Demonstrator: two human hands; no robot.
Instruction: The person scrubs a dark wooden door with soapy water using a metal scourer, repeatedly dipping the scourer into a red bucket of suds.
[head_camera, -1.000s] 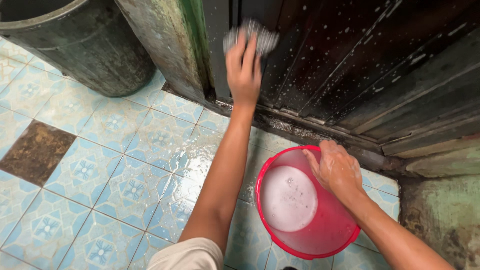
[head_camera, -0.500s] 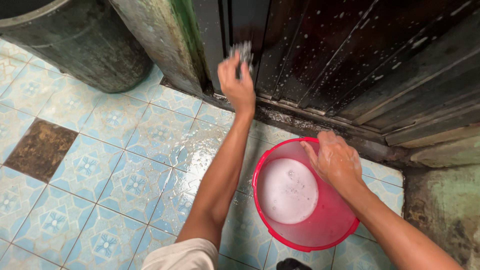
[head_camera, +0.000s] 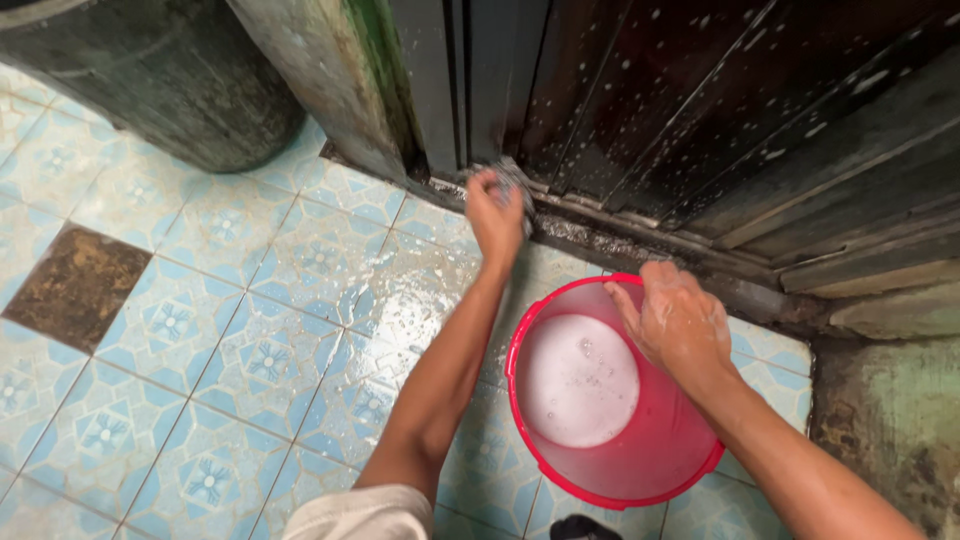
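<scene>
- Grey scrubber (head_camera: 512, 180), partly hidden in the fist, pressed at the bottom of the dark, foam-flecked door (head_camera: 700, 110), by the threshold.
- Red bucket (head_camera: 668, 462) with sudsy water on the wet patterned tile floor (head_camera: 250, 340); dark barrel (head_camera: 170, 80) far left.
- Left hand (head_camera: 496, 212) clenched around scrubber, arm stretched forward; right hand (head_camera: 680, 325) grips bucket rim.

Dim indoor light, wet-tile glare, slight motion blur.

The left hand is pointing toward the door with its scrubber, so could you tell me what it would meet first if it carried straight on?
Most likely the foot of the dark wooden door: the left hand presses its scrubber just above the grimy sill, though depth is unclear.
</scene>
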